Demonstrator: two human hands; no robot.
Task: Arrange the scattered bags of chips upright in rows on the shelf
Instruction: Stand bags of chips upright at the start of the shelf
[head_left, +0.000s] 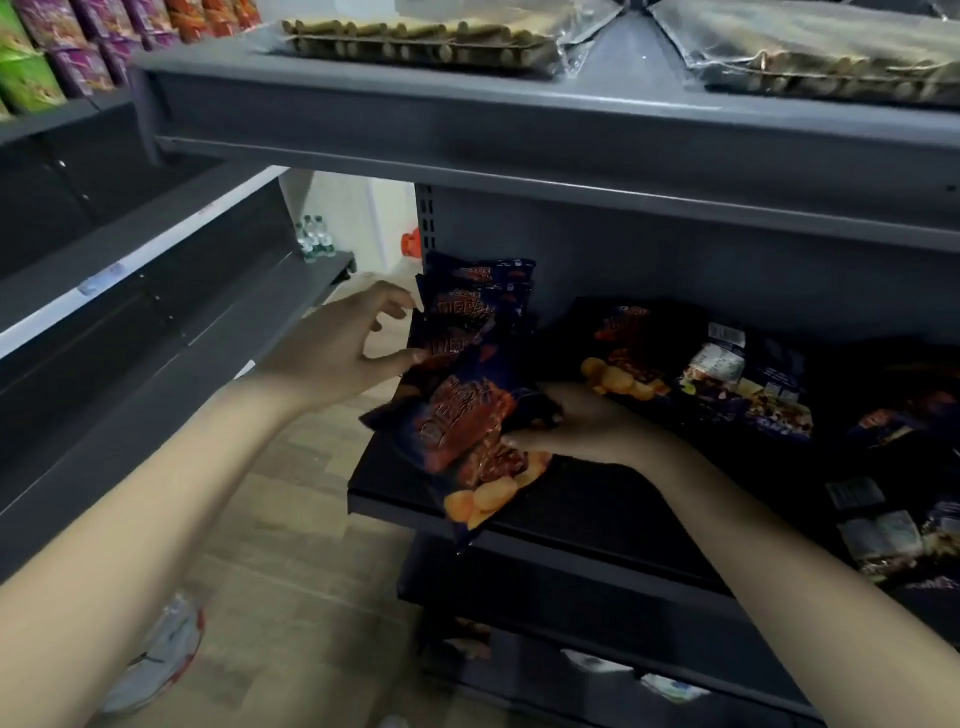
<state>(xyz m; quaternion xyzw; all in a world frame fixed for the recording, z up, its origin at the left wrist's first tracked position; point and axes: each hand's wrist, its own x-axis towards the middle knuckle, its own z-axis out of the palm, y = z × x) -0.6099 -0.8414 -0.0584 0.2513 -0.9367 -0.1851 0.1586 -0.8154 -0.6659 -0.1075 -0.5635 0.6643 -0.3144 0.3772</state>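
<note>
Dark blue chip bags with orange print fill the left end of a dark shelf (597, 512). Two or three bags (480, 293) stand upright in a row at the back left corner. My left hand (337, 353) touches the left edge of that row with spread fingers and thumb. A tilted bag (467, 431) leans over the shelf's front edge, and my right hand (587, 426) grips it from the right, fingers tucked behind it. More bags lie flat to the right: one (623, 348) behind my right hand, others (743, 384) further along.
A grey shelf (571, 140) hangs low above, carrying clear packs of rolled wafers (415, 39). Scattered bags (893, 530) crowd the right end. Dark empty shelving (130, 291) runs along the left, with coloured snack tubs (67, 47) up top. Wooden floor lies below.
</note>
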